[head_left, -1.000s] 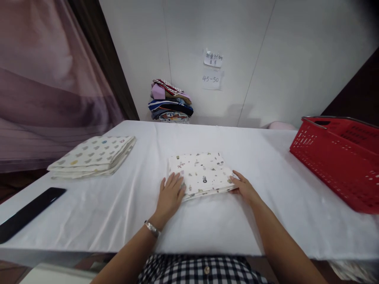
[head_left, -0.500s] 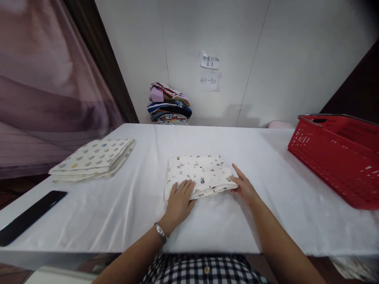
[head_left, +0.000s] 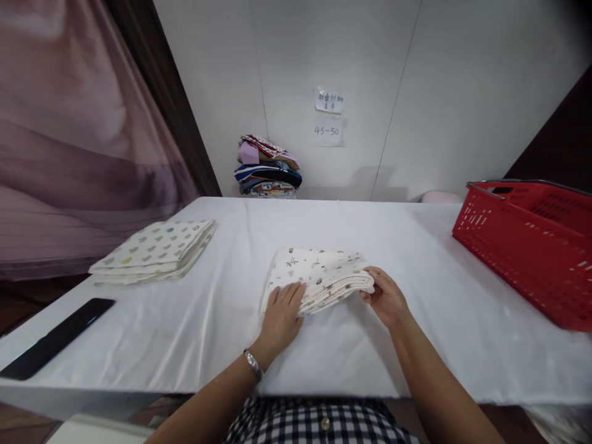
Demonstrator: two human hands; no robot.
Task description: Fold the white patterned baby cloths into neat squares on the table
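A person stands at a white-covered worktop [head_left: 185, 327], seen from a head camera looking down at two bare forearms. In the middle of the worktop lies a folded cloth [head_left: 319, 271], cream with small printed motifs, several layers thick.

The left hand [head_left: 283, 313] lies flat, fingers spread, pressing the cloth's near left corner down. It grasps nothing — the fingers are open on top of the fabric. The right hand [head_left: 386, 298] has its grip closed on the cloth's right edge, thumb above and fingers beneath, and that edge is raised off the worktop so the layers show as thin stripes.

To the left, well apart, sits a second folded cloth [head_left: 155, 250] with a heart print. Nearer the left edge lies a dark phone [head_left: 58, 338]. A red basket [head_left: 531, 246] stands at the right. Against the far wall is a stack of clothes [head_left: 268, 168], with two paper notes [head_left: 329, 116] taped above it.

What could go wrong, as a judgement: the right grip may not hold every layer, so the lower ones could slide out and fan open. With the left palm pinning only one corner, a lift or pull on the right could skew the fold. The loose worktop cover could also bunch under the pressing hand and drag the cloth askew.
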